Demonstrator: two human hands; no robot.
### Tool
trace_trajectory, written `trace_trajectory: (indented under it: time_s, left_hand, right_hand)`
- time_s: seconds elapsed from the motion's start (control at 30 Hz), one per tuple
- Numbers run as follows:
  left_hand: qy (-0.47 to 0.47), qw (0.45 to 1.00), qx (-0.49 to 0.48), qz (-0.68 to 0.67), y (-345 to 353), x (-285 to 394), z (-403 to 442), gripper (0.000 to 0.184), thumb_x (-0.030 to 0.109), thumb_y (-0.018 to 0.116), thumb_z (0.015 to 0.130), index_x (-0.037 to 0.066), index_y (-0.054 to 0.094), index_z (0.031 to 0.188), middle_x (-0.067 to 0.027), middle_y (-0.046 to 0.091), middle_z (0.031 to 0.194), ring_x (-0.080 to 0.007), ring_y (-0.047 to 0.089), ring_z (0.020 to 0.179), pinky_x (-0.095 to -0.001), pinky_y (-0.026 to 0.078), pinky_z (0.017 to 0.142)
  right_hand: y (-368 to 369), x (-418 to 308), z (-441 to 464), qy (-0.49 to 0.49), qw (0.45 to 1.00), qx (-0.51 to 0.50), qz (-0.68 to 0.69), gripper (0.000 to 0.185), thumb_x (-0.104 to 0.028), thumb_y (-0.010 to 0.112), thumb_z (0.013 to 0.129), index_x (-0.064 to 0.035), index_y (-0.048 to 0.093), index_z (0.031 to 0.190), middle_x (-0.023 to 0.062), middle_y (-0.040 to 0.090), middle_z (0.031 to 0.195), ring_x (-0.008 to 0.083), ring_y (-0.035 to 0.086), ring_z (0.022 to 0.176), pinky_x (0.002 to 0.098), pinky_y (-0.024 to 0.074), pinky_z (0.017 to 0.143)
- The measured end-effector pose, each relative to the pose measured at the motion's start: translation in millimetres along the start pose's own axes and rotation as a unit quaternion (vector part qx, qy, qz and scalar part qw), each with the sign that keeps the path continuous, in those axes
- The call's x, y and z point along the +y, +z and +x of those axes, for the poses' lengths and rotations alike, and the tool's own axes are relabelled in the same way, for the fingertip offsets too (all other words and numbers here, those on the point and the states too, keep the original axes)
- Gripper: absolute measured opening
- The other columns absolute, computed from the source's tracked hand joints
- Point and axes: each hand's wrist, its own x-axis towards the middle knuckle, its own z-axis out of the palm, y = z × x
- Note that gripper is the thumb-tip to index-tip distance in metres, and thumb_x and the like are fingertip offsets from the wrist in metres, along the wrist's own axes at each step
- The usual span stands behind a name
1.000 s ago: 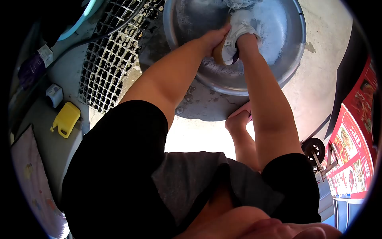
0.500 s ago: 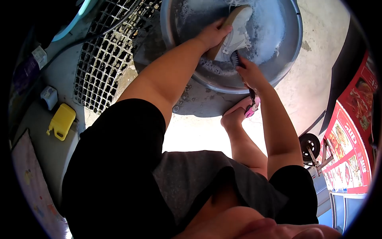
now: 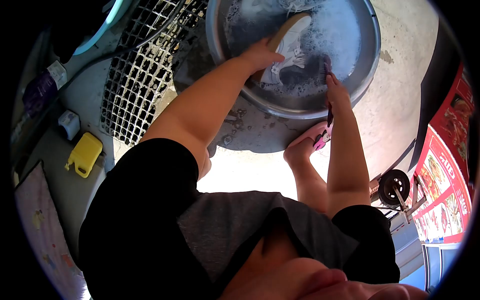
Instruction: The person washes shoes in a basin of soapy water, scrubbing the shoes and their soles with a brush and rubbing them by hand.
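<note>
My left hand is closed around a white shoe with a tan sole, tilted on its side over the basin's near left part. My right hand grips a dark-handled scrubbing brush, its bristles facing left toward the shoe but apart from it. Both hands are over a large grey metal basin of soapy water. Foam floats on the water, thickest at the right. White laces and another pale item, partly under water, show at the far side.
A metal floor grate with a dark hose across it lies left of the basin. Further left are a yellow jug and a teal tub. A pink slipper is below the basin; a wheeled red cart stands right.
The brush has moved right, away from the shoe, with my right hand. The shoe has shifted slightly left and lower in the basin, and its sole has turned more into view.
</note>
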Motion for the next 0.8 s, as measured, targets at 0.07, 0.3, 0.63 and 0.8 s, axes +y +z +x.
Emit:
trace_trajectory:
  time_s: [0.07,0.3,0.63,0.8]
  left_hand:
    - [0.01,0.992,0.076,0.101,-3.9,11.8,-10.0,0.099,0.036,0.073,0.073,0.004,0.022,0.152,-0.0238,0.058,0.127,-0.0378,0.058,0.116,-0.0397,0.047,0.098]
    - [0.027,0.932,0.132,0.337,12.3,42.9,-33.9,0.084,0.023,0.059,0.082,0.022,0.016,0.155,-0.0226,0.057,0.125,-0.0397,0.058,0.113,-0.0446,0.046,0.099]
    - [0.037,0.95,0.132,0.28,-2.1,32.6,-19.8,0.082,0.016,0.059,0.082,0.017,0.019,0.154,-0.0222,0.058,0.128,-0.0396,0.058,0.113,-0.0443,0.045,0.098]
    - [0.058,0.955,0.134,0.257,-1.2,26.0,-18.0,0.08,0.016,0.059,0.081,0.018,0.024,0.153,-0.0223,0.059,0.125,-0.0412,0.058,0.111,-0.0455,0.046,0.097]
  right_hand:
    - [4.7,-6.1,-8.4,-0.061,0.995,0.054,0.057,0.045,-0.038,0.048,0.098,-0.0198,0.052,0.139,0.0215,0.068,0.107,0.0336,0.066,0.099,0.0386,0.0491,0.088]
    - [38.9,-91.8,-28.7,-0.299,0.927,0.045,-0.222,0.04,-0.032,0.049,0.098,-0.0276,0.053,0.138,0.0258,0.066,0.107,0.041,0.063,0.102,0.045,0.0508,0.085]
    - [61.8,-87.3,1.2,-0.319,0.915,0.061,-0.239,0.049,-0.04,0.042,0.099,-0.0179,0.045,0.143,0.0203,0.069,0.104,0.0406,0.065,0.095,0.048,0.0513,0.085]
    - [55.3,-93.1,33.0,-0.266,0.933,0.093,-0.226,0.046,-0.039,0.044,0.099,-0.0287,0.045,0.143,0.0164,0.069,0.106,0.0388,0.065,0.098,0.0477,0.051,0.086]
